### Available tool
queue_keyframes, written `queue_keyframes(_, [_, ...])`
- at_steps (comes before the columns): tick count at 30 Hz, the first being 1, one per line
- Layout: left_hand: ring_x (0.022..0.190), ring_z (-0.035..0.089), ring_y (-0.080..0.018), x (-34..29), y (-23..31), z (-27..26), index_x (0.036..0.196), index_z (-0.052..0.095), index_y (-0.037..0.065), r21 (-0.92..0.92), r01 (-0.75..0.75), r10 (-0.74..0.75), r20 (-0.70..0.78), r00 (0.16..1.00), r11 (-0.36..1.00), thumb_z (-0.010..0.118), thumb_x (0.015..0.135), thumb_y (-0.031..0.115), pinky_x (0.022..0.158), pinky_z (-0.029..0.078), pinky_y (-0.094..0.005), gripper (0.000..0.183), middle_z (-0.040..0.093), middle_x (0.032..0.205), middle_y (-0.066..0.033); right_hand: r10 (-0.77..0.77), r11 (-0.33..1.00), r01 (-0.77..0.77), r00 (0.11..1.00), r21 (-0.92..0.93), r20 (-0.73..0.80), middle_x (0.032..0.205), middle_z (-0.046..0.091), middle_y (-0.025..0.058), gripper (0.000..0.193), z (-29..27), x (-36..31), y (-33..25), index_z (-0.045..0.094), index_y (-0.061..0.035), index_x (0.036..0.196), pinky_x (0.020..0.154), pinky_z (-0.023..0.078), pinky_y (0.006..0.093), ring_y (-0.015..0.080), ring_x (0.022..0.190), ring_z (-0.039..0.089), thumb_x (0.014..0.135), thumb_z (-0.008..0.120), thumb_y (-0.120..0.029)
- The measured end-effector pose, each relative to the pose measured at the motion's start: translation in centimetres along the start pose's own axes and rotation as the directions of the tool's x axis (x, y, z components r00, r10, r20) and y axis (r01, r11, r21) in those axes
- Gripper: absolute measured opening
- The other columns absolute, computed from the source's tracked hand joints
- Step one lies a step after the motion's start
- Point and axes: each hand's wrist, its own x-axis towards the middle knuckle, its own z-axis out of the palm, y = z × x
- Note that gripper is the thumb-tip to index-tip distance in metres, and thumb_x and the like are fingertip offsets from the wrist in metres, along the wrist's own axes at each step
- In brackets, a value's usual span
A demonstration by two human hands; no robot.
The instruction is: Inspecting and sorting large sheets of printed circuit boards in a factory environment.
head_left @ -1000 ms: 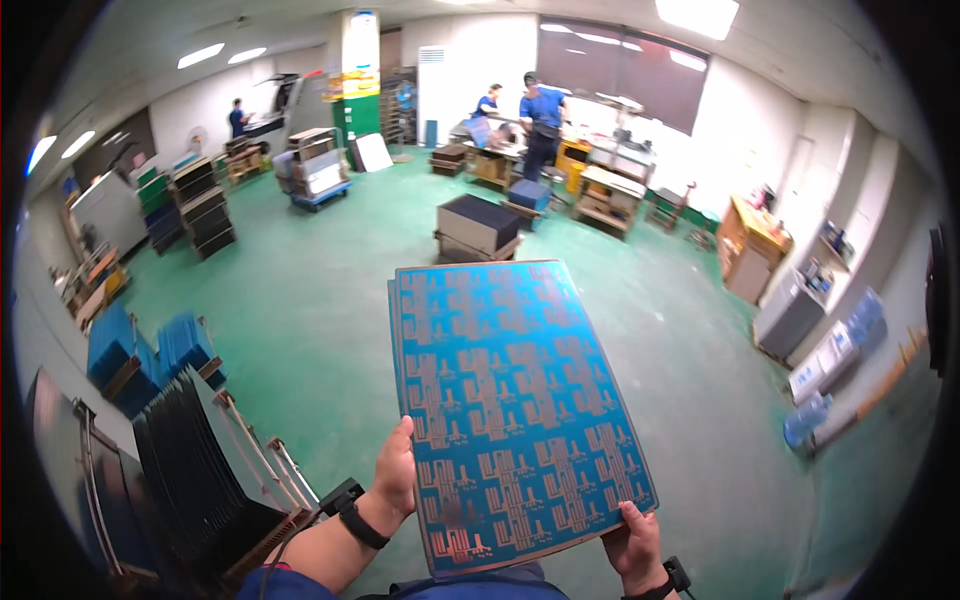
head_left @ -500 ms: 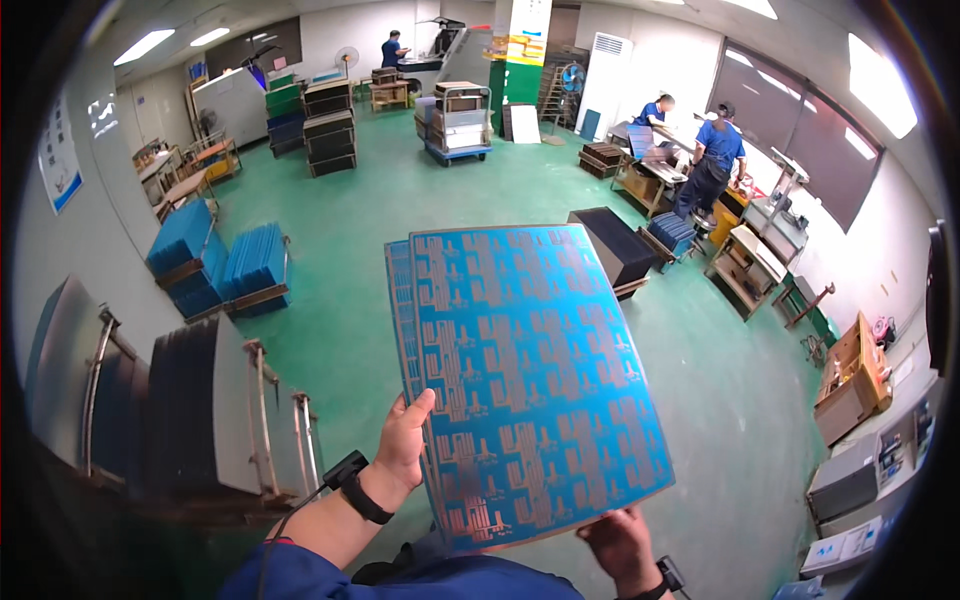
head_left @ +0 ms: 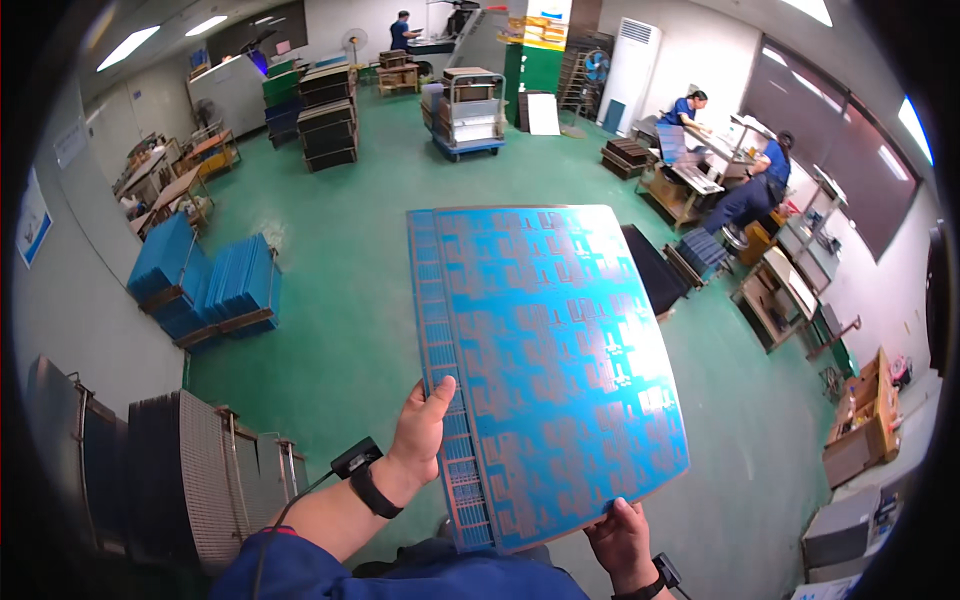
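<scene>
I hold two blue circuit board panels upright in front of me, both patterned with copper-coloured traces. The front circuit board panel catches a bright glare on its right side. Behind it, the rear circuit board panel shows only as a strip along the left. My left hand grips the left edge, thumb on the face of that strip and fingers mostly hidden behind. At the bottom right edge, my right hand pinches the front panel, its thumb over the lower edge. A dark band and small device sit on each wrist.
Blue panels stand in racks at the left. Dark panels fill racks nearer me. A loaded trolley stands ahead. Two people work at benches on the right, beside a dark stack. Another person stands far back.
The rear panel now shows as a wider strip on the left. My right thumb has come over the front panel's lower edge. The panels have tilted into glare, and the view has shifted.
</scene>
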Motion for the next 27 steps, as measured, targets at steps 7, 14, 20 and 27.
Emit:
queue_keyframes(7, [0.106, 0.064, -0.0160, 12.2, 0.3, 4.5, 0.124, 0.060, 0.012, 0.025, -0.136, 0.136, -0.036, 0.990, 0.990, 0.056, 0.105, 0.025, 0.091, 0.055, -0.0371, 0.023, 0.067, 0.117, -0.0016, 0.044, 0.999, -0.042, 0.988, -0.017, 0.147, 0.140, 0.057, 0.0126, 0.052, -2.3, 16.9, -7.2, 0.042, -0.0084, 0.146, 0.106, 0.050, 0.0508, 0.0312, 0.126, 0.059, 0.097, 0.061, -0.014])
queue_keyframes(14, [0.113, 0.061, -0.0164, 21.7, 1.3, 8.7, 0.128, 0.060, 0.013, 0.084, -0.312, 0.323, -0.188, 0.928, 0.946, 0.058, 0.103, 0.023, 0.096, 0.053, -0.0390, 0.027, 0.065, 0.124, -0.0018, 0.149, 0.985, -0.116, 0.946, -0.129, 0.287, 0.139, 0.058, 0.0112, 0.054, 1.1, 32.4, -16.7, 0.044, -0.0079, 0.144, 0.105, 0.050, 0.0493, 0.0297, 0.125, 0.059, 0.095, 0.065, -0.015])
queue_keyframes(20, [0.119, 0.059, -0.0186, 31.5, 3.5, 8.3, 0.130, 0.059, 0.012, 0.064, -0.365, 0.368, -0.260, 0.893, 0.929, 0.061, 0.101, 0.023, 0.099, 0.051, -0.0410, 0.031, 0.063, 0.127, -0.0032, 0.196, 0.976, -0.154, 0.929, -0.153, 0.313, 0.138, 0.058, 0.0136, 0.045, 3.7, 45.0, -19.0, 0.049, -0.0068, 0.139, 0.102, 0.051, 0.0506, 0.0299, 0.123, 0.060, 0.097, 0.063, -0.011])
queue_keyframes(27, [0.117, 0.061, -0.0210, 48.6, 6.4, 5.3, 0.132, 0.057, 0.012, 0.032, -0.352, 0.348, -0.258, 0.901, 0.936, 0.059, 0.102, 0.023, 0.099, 0.052, -0.0416, 0.032, 0.063, 0.127, -0.0051, 0.194, 0.973, -0.155, 0.952, -0.174, 0.237, 0.139, 0.057, 0.0119, 0.042, 8.6, 59.8, -20.6, 0.052, -0.0070, 0.137, 0.104, 0.049, 0.0502, 0.0292, 0.127, 0.057, 0.097, 0.062, -0.010])
